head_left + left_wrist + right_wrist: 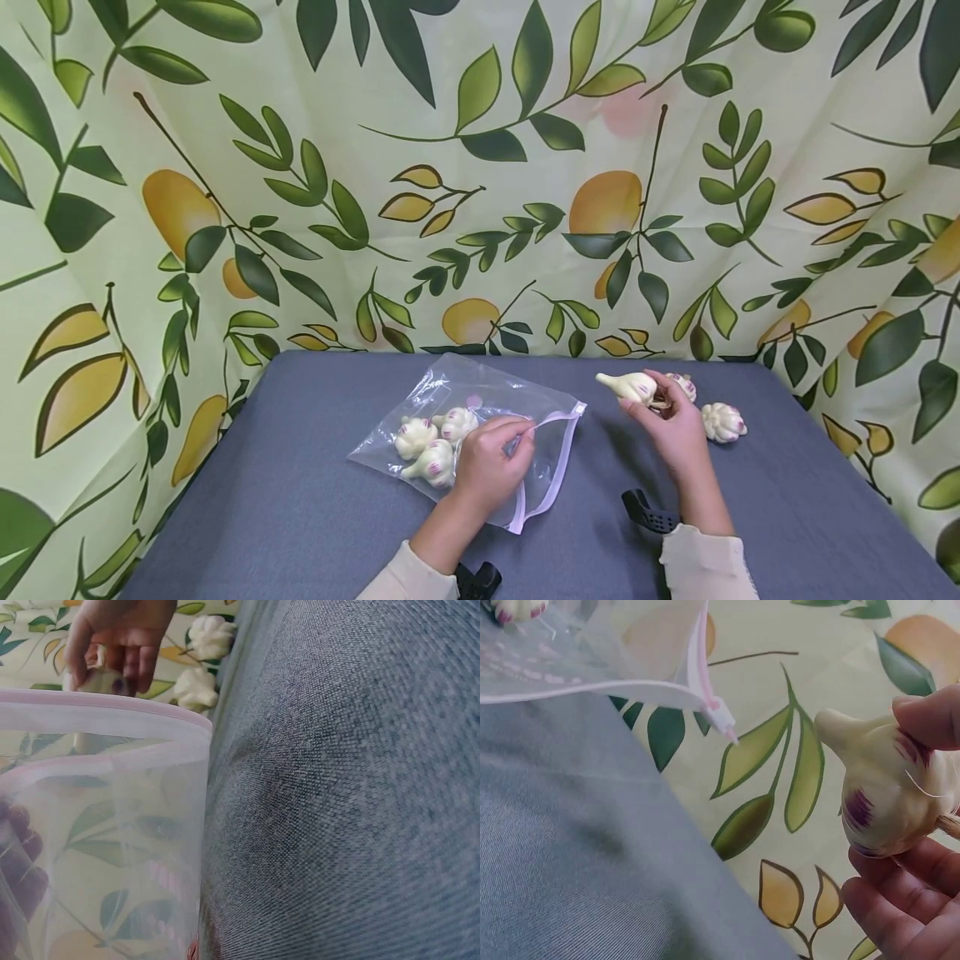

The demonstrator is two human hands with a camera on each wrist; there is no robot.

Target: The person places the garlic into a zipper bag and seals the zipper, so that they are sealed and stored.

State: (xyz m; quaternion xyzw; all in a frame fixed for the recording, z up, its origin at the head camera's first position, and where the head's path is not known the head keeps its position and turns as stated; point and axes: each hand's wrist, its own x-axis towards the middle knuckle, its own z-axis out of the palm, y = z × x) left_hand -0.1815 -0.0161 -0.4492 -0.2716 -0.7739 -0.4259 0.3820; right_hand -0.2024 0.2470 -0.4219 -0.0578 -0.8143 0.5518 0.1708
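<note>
A clear zip bag [487, 387] lies on the table, its pink-edged mouth facing right and held apart. Inside it, toward the left, sit 3 garlic bulbs [435, 461]. My left hand [491, 462] pinches the bag's upper edge near the mouth. Above the table, right of the bag, my right hand [673, 421] holds a garlic bulb [889, 784] between thumb and fingers, its stem pointing left. In the right wrist view the bag's slider [718, 716] shows at the mouth's corner, apart from the held bulb.
Two more garlic bulbs lie at the right: one [725, 423] in the open, another [682, 385] partly behind my right hand. A grey cloth [285, 500] covers the table. A curtain [480, 192] printed with leaves and fruit hangs behind and at the sides.
</note>
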